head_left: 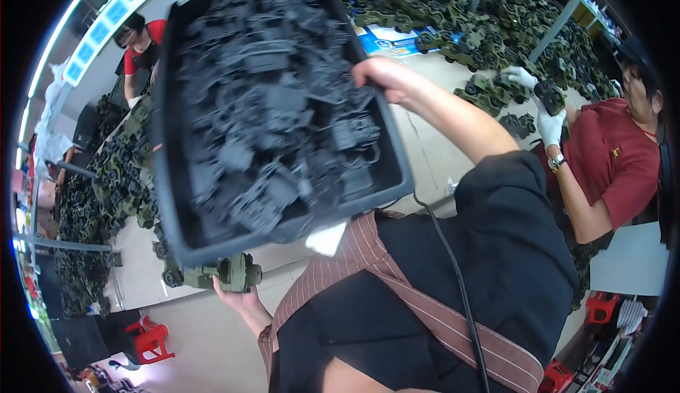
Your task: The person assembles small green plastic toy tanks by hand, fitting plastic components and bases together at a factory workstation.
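A large black plastic tray (178, 202) is tilted up in front of me, heaped with dark grey moulded plastic parts (273, 110). My right hand (388, 80) is closed over the tray's right rim, with its fingers inside the edge. Below the tray's near left corner, my left hand (237, 297) holds an olive-green toy vehicle (239, 272), partly covered by the tray. Just left of it is another green toy vehicle (168, 265) at the table edge. What bears the tray's left side is hidden.
Piles of green toy vehicles (117, 188) cover the left table, and more (496, 25) the right one. A gloved co-worker (609, 145) on the right holds a dark part. Another person (145, 46) stands far left. Red stools (150, 341) and metal posts are nearby; a black cable (453, 265) crosses my body.
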The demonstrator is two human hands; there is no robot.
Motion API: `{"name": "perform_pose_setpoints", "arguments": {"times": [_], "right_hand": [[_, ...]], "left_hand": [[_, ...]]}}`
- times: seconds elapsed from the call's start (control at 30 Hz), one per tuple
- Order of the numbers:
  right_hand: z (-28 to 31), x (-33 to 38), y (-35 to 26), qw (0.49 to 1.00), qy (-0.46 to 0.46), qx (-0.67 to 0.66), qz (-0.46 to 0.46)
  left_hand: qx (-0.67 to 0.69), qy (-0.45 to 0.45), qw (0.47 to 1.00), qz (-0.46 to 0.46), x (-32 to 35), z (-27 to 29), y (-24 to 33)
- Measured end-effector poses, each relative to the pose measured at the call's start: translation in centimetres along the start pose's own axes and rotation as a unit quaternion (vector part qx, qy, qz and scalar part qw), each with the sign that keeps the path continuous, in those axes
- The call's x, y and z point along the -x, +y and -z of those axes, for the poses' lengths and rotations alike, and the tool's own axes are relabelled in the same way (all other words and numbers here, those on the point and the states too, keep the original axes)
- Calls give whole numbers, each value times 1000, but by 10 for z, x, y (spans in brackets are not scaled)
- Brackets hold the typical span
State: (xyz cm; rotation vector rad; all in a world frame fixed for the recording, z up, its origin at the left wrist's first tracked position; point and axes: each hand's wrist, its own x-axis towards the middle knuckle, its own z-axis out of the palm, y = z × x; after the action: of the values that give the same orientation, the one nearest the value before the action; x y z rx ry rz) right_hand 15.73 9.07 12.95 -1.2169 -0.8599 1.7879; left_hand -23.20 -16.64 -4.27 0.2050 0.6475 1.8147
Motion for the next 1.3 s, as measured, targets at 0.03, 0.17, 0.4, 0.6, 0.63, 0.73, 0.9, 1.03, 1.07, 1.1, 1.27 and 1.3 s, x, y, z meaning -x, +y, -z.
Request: {"name": "perform_pose_setpoints", "arguments": {"times": [0.03,0.17,0.4,0.6,0.63,0.73,0.9,1.03,1.07,1.1,1.27,1.3], "right_hand": [[35,1,1,999,37,16,13],[166,12,12,984,153,81,31],[319,13,77,958,259,125,-18],[363,-5,110,946,248,184,-101],[365,-7,115,949,247,177,-85],[372,-29,122,950,213,196,-120],[375,-47,134,826,328,456,-52],[291,-12,87,667,382,608,199],[276,-9,87,704,296,584,276],[256,-1,86,729,208,552,347],[230,4,112,662,154,703,209],[239,-2,115,697,148,678,183]], "left_hand": [[1,-36,999,-5,1,-25,-13],[-46,-74,996,29,-6,-64,-60],[7,-84,989,119,-18,-108,-114],[-42,-115,978,166,-30,-144,-152],[-44,-113,979,165,-31,-149,-158],[-54,-106,975,189,-27,-159,-174],[-93,-83,968,216,-29,-168,-195],[-72,-58,969,228,-22,-179,-198],[-69,-73,966,237,-22,-181,-198],[-63,-91,962,248,-22,-181,-199],[-58,-128,953,270,-27,-183,-204],[-72,-135,948,279,-27,-183,-204]]}}
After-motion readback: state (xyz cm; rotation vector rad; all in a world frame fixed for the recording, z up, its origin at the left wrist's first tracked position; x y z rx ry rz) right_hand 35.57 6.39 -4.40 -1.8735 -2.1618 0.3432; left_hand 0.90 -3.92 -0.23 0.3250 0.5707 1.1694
